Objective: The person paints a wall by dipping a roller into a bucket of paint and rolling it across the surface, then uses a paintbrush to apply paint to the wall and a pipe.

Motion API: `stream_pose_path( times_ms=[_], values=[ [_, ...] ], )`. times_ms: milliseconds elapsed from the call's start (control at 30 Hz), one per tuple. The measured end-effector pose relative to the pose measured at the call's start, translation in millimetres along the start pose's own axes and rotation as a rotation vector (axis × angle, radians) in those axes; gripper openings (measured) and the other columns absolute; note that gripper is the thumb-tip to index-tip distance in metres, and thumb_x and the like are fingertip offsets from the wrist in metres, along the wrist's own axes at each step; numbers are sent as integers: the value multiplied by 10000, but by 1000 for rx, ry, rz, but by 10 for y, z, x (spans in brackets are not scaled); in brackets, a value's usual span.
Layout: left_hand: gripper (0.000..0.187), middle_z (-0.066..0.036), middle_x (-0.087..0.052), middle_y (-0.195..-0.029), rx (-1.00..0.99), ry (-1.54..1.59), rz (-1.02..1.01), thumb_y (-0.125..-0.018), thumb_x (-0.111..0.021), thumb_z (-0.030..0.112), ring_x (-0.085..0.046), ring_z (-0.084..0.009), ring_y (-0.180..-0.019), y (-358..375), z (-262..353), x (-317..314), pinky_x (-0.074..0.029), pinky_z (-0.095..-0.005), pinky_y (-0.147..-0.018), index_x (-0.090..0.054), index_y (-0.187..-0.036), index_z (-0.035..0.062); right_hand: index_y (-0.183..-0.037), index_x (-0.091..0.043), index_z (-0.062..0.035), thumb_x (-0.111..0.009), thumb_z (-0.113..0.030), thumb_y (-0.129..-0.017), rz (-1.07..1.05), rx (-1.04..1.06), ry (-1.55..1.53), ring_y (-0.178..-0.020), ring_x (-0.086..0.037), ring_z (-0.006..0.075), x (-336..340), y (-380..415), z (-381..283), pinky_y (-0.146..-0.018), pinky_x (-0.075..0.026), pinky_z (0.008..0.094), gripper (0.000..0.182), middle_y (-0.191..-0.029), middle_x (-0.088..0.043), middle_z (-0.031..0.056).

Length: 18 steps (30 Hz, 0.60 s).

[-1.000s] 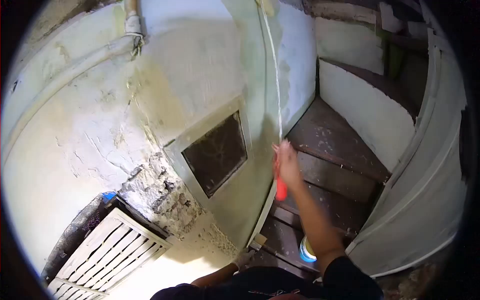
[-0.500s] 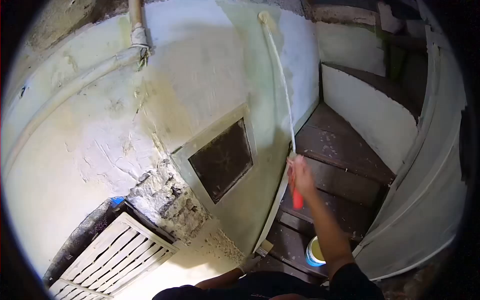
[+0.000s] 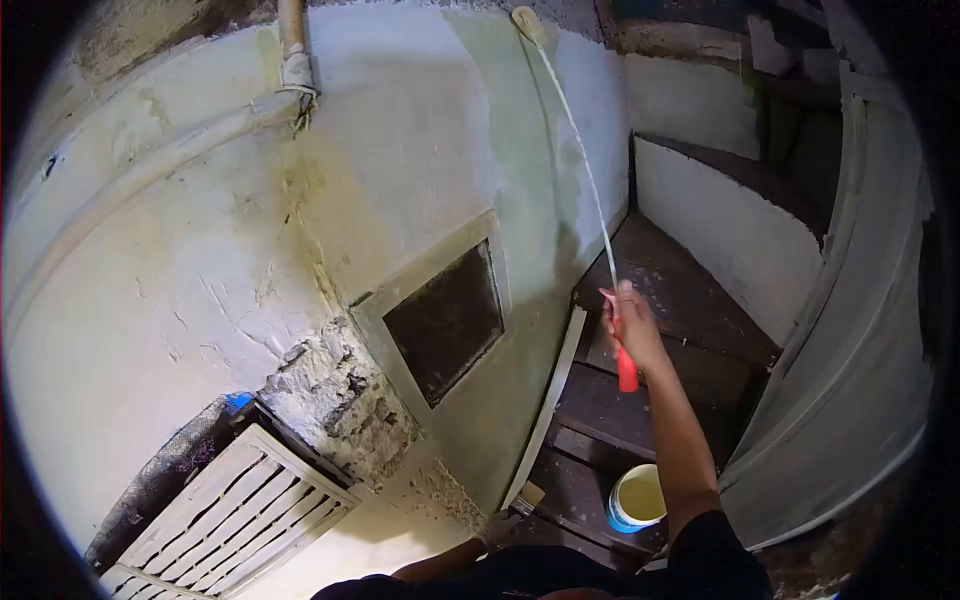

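Note:
My right hand (image 3: 632,322) is closed around the red handle (image 3: 627,370) of a long, thin paint roller. Its shaft (image 3: 582,150) runs up and left to a small pale roller head (image 3: 525,22), near the top of the wall. Low in the view, my left hand (image 3: 497,527) is in shadow beside the wall, its fingers mostly hidden. At that hand sticks out a paintbrush (image 3: 529,496) with pale bristles, apparently gripped. A white and blue bucket (image 3: 618,512) holding pale yellowish paint stands on a step, below my right forearm.
Dark wooden steps (image 3: 600,405) wind upward on the right beside a pale panel (image 3: 730,235). The wall (image 3: 420,130) has a framed dark opening (image 3: 445,325), crumbled plaster (image 3: 345,400) and a pipe (image 3: 150,175). A slatted vent cover (image 3: 235,515) is at lower left.
My right hand has moved up and to the right with the roller. The roller head has gone slightly higher, to the wall's top edge. My left hand stays nearly in place.

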State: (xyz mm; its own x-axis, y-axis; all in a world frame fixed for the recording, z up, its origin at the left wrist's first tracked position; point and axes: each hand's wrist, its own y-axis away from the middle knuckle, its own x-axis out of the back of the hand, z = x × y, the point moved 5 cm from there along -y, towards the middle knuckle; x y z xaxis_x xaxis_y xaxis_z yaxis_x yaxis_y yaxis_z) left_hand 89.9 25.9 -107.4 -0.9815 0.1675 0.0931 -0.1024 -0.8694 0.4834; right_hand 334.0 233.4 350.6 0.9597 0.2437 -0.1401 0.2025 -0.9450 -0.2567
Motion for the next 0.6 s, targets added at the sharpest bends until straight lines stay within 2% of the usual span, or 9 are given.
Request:
stream_pose_path(
  times_ms=[67,133,267,333,400,467,500,600],
  values=[
    [291,-15,-546,-627,16,-5,6,-903,-512,358,-484,-104,-486,-55,0,43,-404,-265,-455,-581,-924,75,-1154,-516,-2,-336,-489,-976,22,34,2,-393,-393,81,39,180,125,-355,-352,240,549,-601,-419,-4],
    [259,-19,-557,-607,20,73,-36,-950,-463,293,-525,-115,-474,-56,-57,60,-419,-258,-427,-535,-1071,77,-1136,-522,6,-342,-475,-979,31,52,7,-385,-389,81,-7,383,287,-355,-349,237,537,-598,-420,-1],
    [254,-24,-555,-612,-25,-43,14,-951,-467,304,-521,-111,-481,-135,-242,129,-421,-254,-437,-536,-1047,79,-1101,-543,39,-349,-399,-995,33,57,174,-386,-393,83,-216,490,217,-364,-347,245,492,-595,-415,1],
    [241,-16,-540,-603,-32,27,-11,-953,-467,297,-510,-107,-483,-121,-183,111,-418,-256,-442,-538,-1032,81,-1112,-535,-16,-338,-466,-983,-14,146,288,-378,-393,81,-258,305,18,-340,-345,243,509,-607,-432,9],
    [231,-16,-529,-607,35,67,6,-951,-471,296,-498,-108,-484,23,-25,17,-413,-261,-442,-535,-1023,86,-1060,-538,-19,-348,-476,-979,44,178,227,-384,-397,78,-330,88,-356,-338,-339,242,502,-602,-425,7],
    [263,-38,-574,-734,61,-3,28,-887,-517,320,-525,-108,-658,20,-57,22,-428,-287,-580,-592,-934,73,-1044,-537,-15,-353,-480,-976,1,208,240,-389,-396,75,-413,21,-602,-339,-339,241,505,-604,-424,1],
    [257,-34,-570,-749,5,-78,34,-890,-524,311,-526,-104,-661,145,163,-12,-425,-278,-574,-590,-941,67,-1051,-534,-12,-348,-473,-979,10,153,185,-389,-393,76,-447,51,-556,-342,-340,238,502,-591,-420,-6],
    [250,-35,-570,-753,56,13,6,-888,-535,297,-531,-101,-668,256,277,-47,-413,-266,-553,-586,-929,56,-1058,-544,-17,-335,-439,-989,55,119,171,-390,-389,76,-448,319,23,-352,-339,237,476,-578,-417,-9]
  ],
)
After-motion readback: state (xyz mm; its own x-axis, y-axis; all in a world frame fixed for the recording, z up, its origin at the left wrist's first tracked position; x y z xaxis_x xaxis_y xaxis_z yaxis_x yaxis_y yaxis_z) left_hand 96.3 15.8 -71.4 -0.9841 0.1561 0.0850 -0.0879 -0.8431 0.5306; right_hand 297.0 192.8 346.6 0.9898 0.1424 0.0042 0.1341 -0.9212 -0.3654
